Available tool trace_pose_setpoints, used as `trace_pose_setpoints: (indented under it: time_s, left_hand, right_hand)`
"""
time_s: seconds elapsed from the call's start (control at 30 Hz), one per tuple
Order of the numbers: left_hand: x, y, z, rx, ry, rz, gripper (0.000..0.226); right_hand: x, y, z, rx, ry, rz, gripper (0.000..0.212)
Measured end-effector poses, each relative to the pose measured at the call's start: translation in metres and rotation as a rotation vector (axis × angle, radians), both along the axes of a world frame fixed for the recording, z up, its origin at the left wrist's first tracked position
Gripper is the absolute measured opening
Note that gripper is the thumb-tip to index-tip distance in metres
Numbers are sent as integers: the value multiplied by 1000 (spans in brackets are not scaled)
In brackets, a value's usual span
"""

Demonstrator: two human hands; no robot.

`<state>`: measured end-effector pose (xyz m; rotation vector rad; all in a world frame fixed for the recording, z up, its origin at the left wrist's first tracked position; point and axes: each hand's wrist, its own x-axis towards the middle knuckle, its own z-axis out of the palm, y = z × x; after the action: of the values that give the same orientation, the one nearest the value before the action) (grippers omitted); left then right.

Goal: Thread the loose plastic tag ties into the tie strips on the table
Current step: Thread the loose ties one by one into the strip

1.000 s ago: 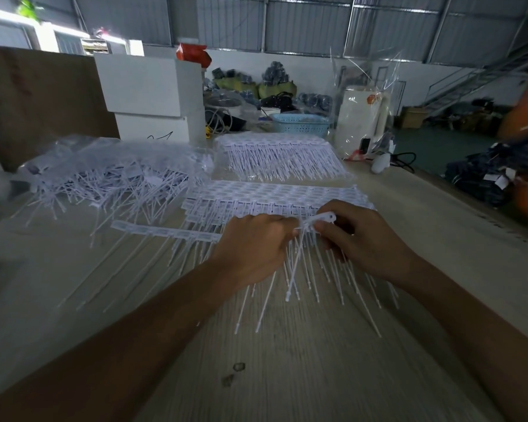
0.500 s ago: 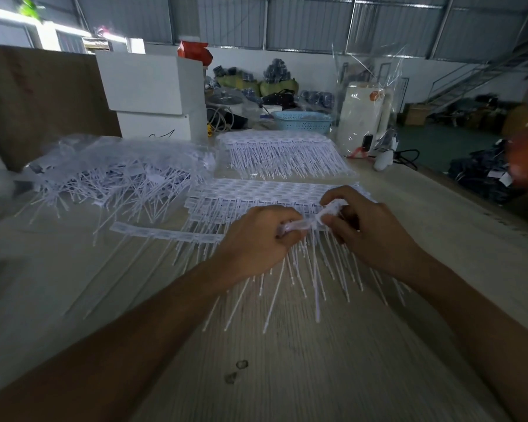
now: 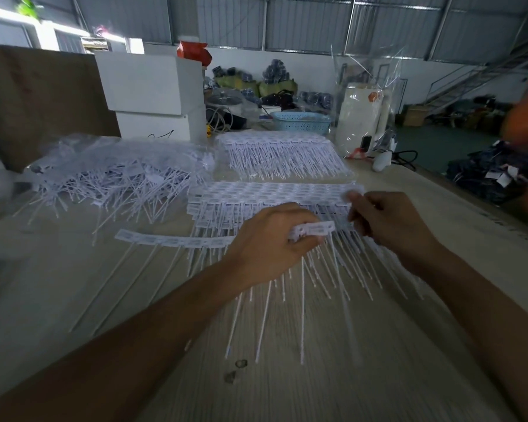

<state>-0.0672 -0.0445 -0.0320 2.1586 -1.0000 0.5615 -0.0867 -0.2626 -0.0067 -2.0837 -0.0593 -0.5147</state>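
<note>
We reach both bare forearms forward over the table, hands close together. Our left hand (image 3: pixel 270 242) curls its fingers round a short white strip (image 3: pixel 313 229). Our right hand (image 3: pixel 390 222) is curled just beside it, fingertips blurred.

2 hands (image 3: pixel 275 239), 2 white boxes (image 3: pixel 153 80), 1 basket (image 3: pixel 300 121)

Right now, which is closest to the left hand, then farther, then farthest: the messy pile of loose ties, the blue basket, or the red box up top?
Measured from the left hand:
1. Messy pile of loose ties, on the table to its left.
2. Blue basket, at the table's far end, slightly right.
3. Red box, up on the white boxes at the back.
</note>
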Motion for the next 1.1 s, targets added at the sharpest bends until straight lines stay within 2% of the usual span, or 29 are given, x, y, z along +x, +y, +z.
trace_pose_setpoints:
  time_s: [0.1, 0.23, 0.33, 0.5, 0.6, 0.67, 0.8, 0.9, 0.97, 1.1]
  left_hand:
    - [0, 2, 1, -4, -36, 43, 23]
    - [-1, 1, 0, -23, -88, 69, 25]
    - [0, 1, 1, -62, -60, 40, 31]
    - [3, 6, 4, -37, 49, -82, 38]
    - [11, 18, 6, 16, 96, -19, 45]
    - [14, 22, 5, 25, 111, 8, 39]
    - [13, 23, 5, 89, 12, 74, 24]
    - [10, 24, 6, 129, -85, 104, 25]
    - [10, 25, 7, 147, -82, 86, 23]
    - [12, 27, 9, 207, -28, 39, 27]
  right_hand:
    - [-2, 19, -6, -35, 42, 26, 43]
    - [-10, 34, -6, 212, 227, 229, 48]
    - [-15, 38, -5, 254, 310, 326, 45]
    - [-14, 38, -7, 395, 378, 346, 32]
    - [-10, 34, -5, 523, 362, 298, 32]
    - [-10, 33, -4, 548, 369, 297, 32]
    - [-14, 38, -6, 460, 339, 316, 34]
    - [-16, 39, -7, 235, 196, 280, 39]
    - [-14, 38, -7, 72, 84, 242, 45]
    - [-14, 38, -6, -26, -23, 223, 53]
